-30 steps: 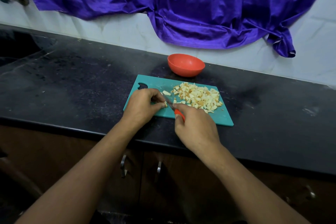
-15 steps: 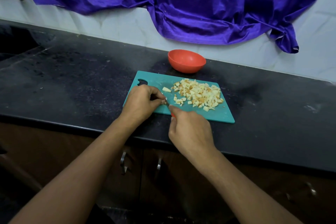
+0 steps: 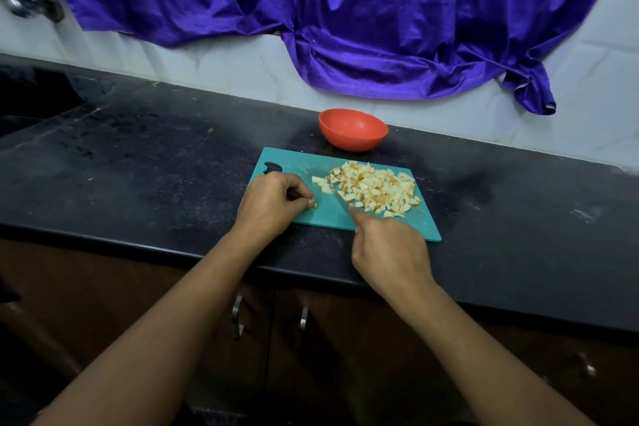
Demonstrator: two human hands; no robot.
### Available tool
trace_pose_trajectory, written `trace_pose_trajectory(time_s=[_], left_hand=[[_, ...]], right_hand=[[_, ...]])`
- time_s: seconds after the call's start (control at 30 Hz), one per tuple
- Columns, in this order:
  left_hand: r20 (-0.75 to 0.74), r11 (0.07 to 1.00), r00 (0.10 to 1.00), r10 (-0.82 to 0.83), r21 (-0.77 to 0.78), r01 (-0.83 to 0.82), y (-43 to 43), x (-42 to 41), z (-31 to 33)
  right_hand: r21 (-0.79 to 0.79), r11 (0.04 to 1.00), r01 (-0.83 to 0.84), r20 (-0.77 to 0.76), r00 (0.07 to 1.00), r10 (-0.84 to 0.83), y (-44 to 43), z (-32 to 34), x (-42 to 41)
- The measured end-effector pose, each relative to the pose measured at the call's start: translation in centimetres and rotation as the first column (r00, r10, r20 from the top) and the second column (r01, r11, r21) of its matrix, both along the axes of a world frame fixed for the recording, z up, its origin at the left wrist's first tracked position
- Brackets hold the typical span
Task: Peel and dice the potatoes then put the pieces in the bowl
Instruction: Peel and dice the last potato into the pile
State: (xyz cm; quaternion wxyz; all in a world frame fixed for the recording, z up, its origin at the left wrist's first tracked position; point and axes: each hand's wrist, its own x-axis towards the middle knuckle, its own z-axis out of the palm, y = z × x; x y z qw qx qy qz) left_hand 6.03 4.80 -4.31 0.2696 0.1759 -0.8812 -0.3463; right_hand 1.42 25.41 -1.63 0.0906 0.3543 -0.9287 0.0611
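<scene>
A heap of diced potato pieces (image 3: 375, 188) lies on the right half of the teal cutting board (image 3: 328, 214). My left hand (image 3: 273, 202) rests on the board's left side, its fingertips pinched on a small potato piece (image 3: 313, 205). My right hand (image 3: 390, 245) grips a knife (image 3: 343, 201); its blade points away from me and touches the near left edge of the heap, and the handle is hidden in my fist. The orange bowl (image 3: 352, 130) stands just behind the board and looks empty.
The board sits near the front edge of a black stone counter (image 3: 155, 162). A purple cloth (image 3: 345, 17) hangs over the white tiled wall behind. A sink with a tap (image 3: 24, 7) lies at the far left. Cupboard doors with metal handles (image 3: 238, 316) are below.
My right hand has swung the knife to the right, from beside my left fingers to the heap's edge. My left hand stays in place on the small piece.
</scene>
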Motion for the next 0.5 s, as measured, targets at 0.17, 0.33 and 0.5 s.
trace_pose_trajectory(time_s=[0.17,0.33,0.5], left_hand=[[0.003,1.0,1.0,-0.014,0.006,0.014,0.3,-0.1,0.2],[0.009,1.0,1.0,-0.019,-0.015,0.019,0.4,-0.7,0.0],[0.016,0.997,0.997,-0.073,-0.037,0.073,1.5,-2.7,-0.2]], right_hand=[[-0.283,0.959,0.008,0.067,0.998,0.011,1.1,-0.4,-2.4],[-0.341,0.939,-0.033,0.05,0.997,0.053,1.4,-1.5,-2.5],[-0.388,0.921,-0.026,0.066,0.996,0.056,1.6,-1.5,-2.7]])
